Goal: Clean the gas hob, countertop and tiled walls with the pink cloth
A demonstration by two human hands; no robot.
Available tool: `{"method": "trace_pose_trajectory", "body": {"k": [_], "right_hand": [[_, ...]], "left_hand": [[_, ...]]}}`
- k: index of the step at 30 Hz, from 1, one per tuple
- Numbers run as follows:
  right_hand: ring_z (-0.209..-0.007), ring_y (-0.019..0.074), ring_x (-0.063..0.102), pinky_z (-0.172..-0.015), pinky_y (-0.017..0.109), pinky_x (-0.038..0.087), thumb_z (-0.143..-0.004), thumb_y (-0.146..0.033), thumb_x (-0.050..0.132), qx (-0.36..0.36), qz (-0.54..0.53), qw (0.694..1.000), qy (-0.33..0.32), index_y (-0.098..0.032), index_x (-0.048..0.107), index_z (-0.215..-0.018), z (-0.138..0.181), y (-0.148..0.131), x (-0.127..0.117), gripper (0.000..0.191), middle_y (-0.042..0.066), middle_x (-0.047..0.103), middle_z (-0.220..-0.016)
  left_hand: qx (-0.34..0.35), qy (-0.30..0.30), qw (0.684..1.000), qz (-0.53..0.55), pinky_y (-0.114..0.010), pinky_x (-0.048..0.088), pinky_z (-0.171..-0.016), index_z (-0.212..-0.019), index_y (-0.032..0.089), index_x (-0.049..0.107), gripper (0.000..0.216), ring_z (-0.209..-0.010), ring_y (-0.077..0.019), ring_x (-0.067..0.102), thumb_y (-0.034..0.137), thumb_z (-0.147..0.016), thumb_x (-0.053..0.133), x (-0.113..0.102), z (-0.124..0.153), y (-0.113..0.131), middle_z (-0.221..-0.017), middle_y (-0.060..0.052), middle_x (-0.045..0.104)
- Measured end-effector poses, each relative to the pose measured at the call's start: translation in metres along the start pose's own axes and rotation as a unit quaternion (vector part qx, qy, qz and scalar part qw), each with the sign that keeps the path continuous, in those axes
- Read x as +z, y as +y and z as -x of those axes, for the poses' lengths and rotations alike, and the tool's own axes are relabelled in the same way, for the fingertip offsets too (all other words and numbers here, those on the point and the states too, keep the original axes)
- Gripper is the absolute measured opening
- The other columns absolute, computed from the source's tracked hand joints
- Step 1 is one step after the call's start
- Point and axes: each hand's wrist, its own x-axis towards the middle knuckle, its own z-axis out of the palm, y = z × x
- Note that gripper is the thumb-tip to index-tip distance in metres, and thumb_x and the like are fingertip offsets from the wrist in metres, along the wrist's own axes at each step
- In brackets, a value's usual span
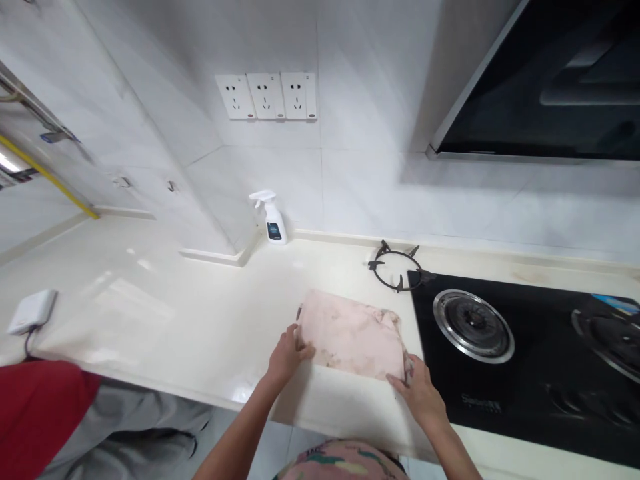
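Pale surface (200, 320). Black stove (537, 367) at right. Stained pink cloth (353, 333) on surface, just left of stove. Pot ring (400, 287) at stove's far left corner. White spray bottle (275, 227) stands upright. Left hand (289, 355) pinches cloth's left edge; right hand (419, 392), near right corner.

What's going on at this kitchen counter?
Someone's left hand touches the left edge of a stained pink cloth lying on the counter; their right hand is at its near right corner. A black stove is to the right, with a dark pronged ring partly over its far left corner. A white spray bottle stands by the wall.
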Motion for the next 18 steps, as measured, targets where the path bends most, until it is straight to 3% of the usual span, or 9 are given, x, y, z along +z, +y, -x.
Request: {"method": "trace_pose_trajectory", "body": {"k": [3,7,11,15,18], "right_hand": [[-0.116,0.0309,0.071,-0.089,0.039,0.055,-0.088,-0.065,0.058,0.033,-0.038,0.999,0.02,-0.019,0.045,-0.143,-0.003,0.003,0.002,0.072,0.017,0.063,-0.136],[-0.103,0.0243,0.072,-0.085,0.035,0.052,-0.097,-0.05,0.053,0.009,0.018,1.0,-0.001,-0.022,0.06,-0.122,-0.004,-0.007,-0.001,0.038,0.012,0.062,-0.131],[-0.097,0.0203,0.069,-0.076,0.032,0.049,-0.099,-0.039,0.051,-0.011,0.03,0.999,0.043,-0.025,0.063,-0.12,0.002,-0.018,0.003,0.029,0.008,0.06,-0.13],[-0.088,0.0208,0.063,-0.077,0.033,0.049,-0.087,-0.038,0.061,-0.03,-0.091,0.992,0.085,-0.025,0.068,-0.088,0.001,-0.021,0.0,0.014,0.005,0.063,-0.108],[-0.08,0.021,0.059,-0.082,0.036,0.051,-0.078,-0.05,0.067,-0.035,-0.208,0.972,0.101,-0.024,0.062,-0.068,-0.011,-0.028,-0.018,0.028,0.003,0.059,-0.09]], "left_hand": [[-0.006,-0.001,1.0,0.002,-0.029,0.048,-0.09,-0.143,0.018,0.048,0.064,-0.113,-0.0233,0.07,0.034,-0.087,0.072,-0.003,0.004,-0.006,-0.126,-0.012,0.072],[-0.013,-0.007,1.0,-0.006,-0.028,0.046,-0.081,-0.119,0.02,0.06,0.029,-0.097,-0.021,0.071,0.026,-0.091,0.062,-0.007,-0.002,-0.005,-0.104,-0.006,0.076],[-0.006,0.001,1.0,0.001,-0.027,0.04,-0.074,-0.091,0.023,0.061,0.003,-0.086,-0.0199,0.067,0.023,-0.089,0.059,-0.007,-0.005,0.002,-0.087,-0.003,0.072],[0.003,0.019,0.999,0.04,-0.029,0.036,-0.07,-0.069,0.023,0.054,0.014,-0.075,-0.0191,0.059,0.025,-0.081,0.062,-0.009,-0.004,0.01,-0.071,-0.001,0.062],[0.022,0.014,0.995,0.1,-0.03,0.037,-0.068,-0.061,0.024,0.052,0.026,-0.068,-0.0188,0.055,0.039,-0.077,0.066,-0.022,-0.007,0.021,-0.062,0.0,0.057]]}}
